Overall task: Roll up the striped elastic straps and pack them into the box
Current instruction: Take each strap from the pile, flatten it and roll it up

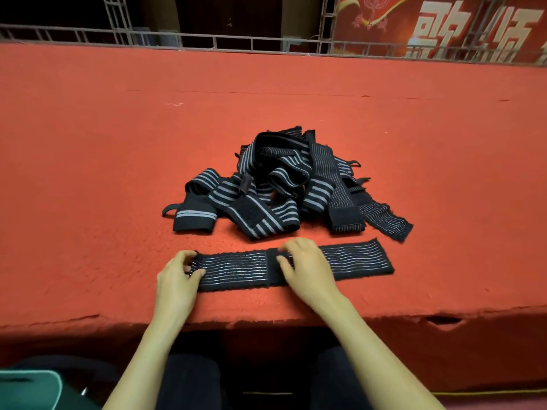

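One black elastic strap with thin grey stripes (242,270) lies flat and stretched out along the near edge of the red carpeted platform. My left hand (177,279) pinches its left end, fingers curled round the edge. My right hand (305,264) rests on the strap's middle, fingers bent and pressing down on it. Just beyond lies a tangled pile of several more black striped straps (275,184). No box is in view.
The red carpeted platform (118,143) stretches far back to a metal rail (251,44) and a red banner with large characters (473,31). Its frayed front edge (266,321) runs just below the strap. A green object (29,389) sits at the bottom left beside my legs.
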{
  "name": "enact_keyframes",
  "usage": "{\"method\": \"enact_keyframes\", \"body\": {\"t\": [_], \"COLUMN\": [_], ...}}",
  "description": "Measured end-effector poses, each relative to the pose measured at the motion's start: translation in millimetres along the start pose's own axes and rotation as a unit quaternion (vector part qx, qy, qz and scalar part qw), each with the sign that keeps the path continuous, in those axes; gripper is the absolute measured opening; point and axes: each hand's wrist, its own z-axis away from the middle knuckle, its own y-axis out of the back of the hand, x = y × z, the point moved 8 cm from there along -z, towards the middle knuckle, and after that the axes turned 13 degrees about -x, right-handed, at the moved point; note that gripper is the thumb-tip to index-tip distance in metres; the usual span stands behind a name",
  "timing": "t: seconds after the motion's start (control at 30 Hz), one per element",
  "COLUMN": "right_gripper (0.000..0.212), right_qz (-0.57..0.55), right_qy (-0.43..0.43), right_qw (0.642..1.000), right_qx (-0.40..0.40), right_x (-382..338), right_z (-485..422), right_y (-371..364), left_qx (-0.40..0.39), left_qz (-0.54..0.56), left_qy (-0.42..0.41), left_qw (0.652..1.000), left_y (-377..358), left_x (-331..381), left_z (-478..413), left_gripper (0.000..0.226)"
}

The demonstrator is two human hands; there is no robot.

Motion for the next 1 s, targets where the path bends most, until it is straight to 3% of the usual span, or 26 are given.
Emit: {"method": "enact_keyframes", "body": {"t": [0.13, 0.27, 0.33, 0.47, 0.6, 0.87, 1.0], "right_gripper": [0.026, 0.042, 0.04, 0.035, 0.033, 0.042, 0.043], "right_qz": [-0.055, -0.035, -0.039, -0.043, -0.048, -0.055, -0.056], "right_qy": [0.151, 0.121, 0.106, 0.104, 0.101, 0.097, 0.145], "right_qw": [0.98, 0.981, 0.982, 0.984, 0.986, 0.987, 0.983], "right_qx": [-0.115, -0.149, -0.148, -0.14, -0.126, -0.116, -0.103], "right_x": [-65, -64, -60, -57, -57, -54, -59], "right_z": [-15, -20, -19, -20, -18, -16, -11], "right_y": [-38, -71, -74, -71, -73, -74, -73], "left_qx": [-0.005, -0.011, -0.009, 0.017, 0.005, 0.055, 0.076], "left_qz": [0.019, 0.021, 0.011, -0.122, -0.182, 0.029, 0.024], "left_qy": [-0.004, 0.0, -0.001, 0.033, 0.102, 0.015, -0.038], "left_qw": [1.0, 1.0, 1.0, 0.992, 0.978, 0.998, 0.996], "left_y": [0, 0, 0, 1, 2, 9, 10], "left_x": [-1, -2, -2, -7, -10, 8, 18], "left_z": [0, 0, 0, 6, 15, 22, 26], "left_gripper": [0.035, 0.034, 0.037, 0.035, 0.034, 0.016, 0.009]}}
